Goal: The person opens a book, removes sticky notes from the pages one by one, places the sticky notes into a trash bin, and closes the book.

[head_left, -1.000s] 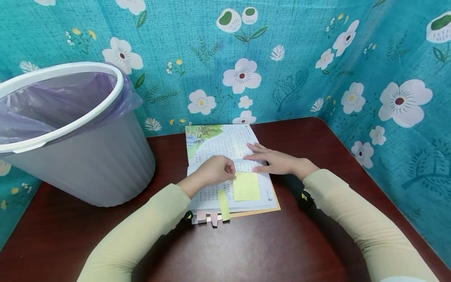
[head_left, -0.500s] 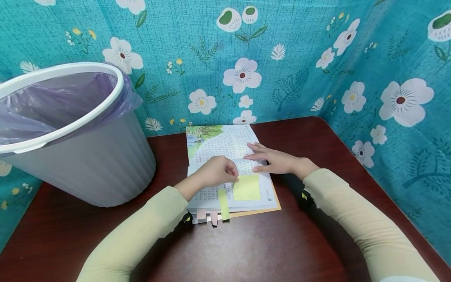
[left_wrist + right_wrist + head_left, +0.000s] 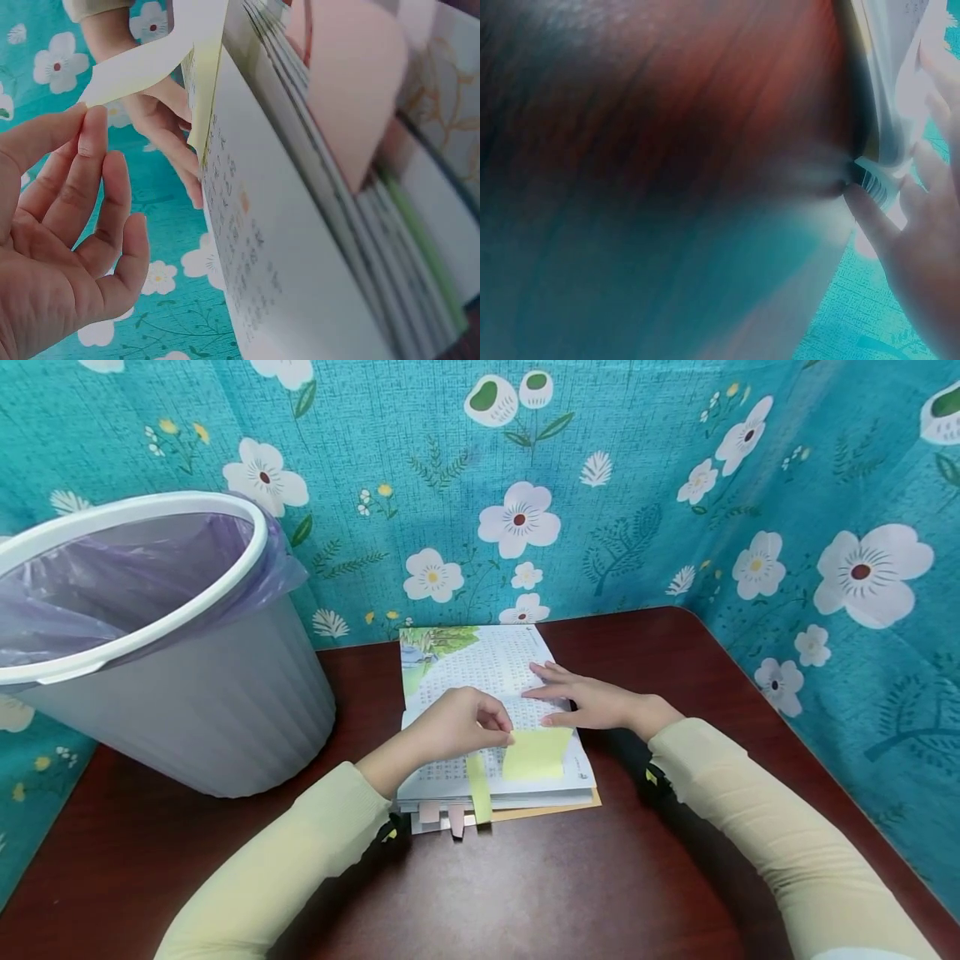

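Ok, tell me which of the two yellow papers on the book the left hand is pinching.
The wide yellow note: the left hand pinches its corner. The other, a narrow yellow strip, hangs past the near edge of the book.

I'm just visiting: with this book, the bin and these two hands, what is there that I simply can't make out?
Wording on the open book: too small in the head view, blurred in the left wrist view.
Print directly beneath the yellow note: hidden by the note, head view.
Bin: its floor is hidden by its near side, its left part cut off by the frame edge, head view.
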Available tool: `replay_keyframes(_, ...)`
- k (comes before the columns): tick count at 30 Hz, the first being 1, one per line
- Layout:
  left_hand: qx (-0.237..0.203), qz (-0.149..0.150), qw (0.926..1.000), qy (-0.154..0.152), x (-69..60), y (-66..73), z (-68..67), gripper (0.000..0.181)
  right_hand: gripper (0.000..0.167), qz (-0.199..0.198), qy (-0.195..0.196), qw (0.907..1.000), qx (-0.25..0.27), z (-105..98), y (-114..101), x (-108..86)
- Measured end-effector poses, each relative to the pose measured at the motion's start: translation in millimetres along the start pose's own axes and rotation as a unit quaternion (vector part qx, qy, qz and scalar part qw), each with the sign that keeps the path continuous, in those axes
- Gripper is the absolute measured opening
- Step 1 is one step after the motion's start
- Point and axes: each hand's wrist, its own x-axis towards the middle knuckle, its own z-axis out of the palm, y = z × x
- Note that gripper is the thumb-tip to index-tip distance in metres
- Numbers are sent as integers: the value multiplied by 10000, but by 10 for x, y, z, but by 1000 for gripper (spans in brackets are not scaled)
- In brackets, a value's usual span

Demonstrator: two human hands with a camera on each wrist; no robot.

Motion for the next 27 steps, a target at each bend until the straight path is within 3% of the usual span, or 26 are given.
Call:
replay_keyframes(13, -414, 100, 9968, 675, -192, 84, -186, 4, 57, 3, 18, 10000, 62, 10, -10, 3)
replay_keyframes(23, -654, -196, 9899, 1243, -330, 111, -296, 6, 60, 323, 0, 9994, 123, 15, -7, 7)
replay_keyframes(27, -701, -238, 9865, 1463, -403, 112, -357, 8, 58, 232, -15, 9997, 110, 8, -15, 1)
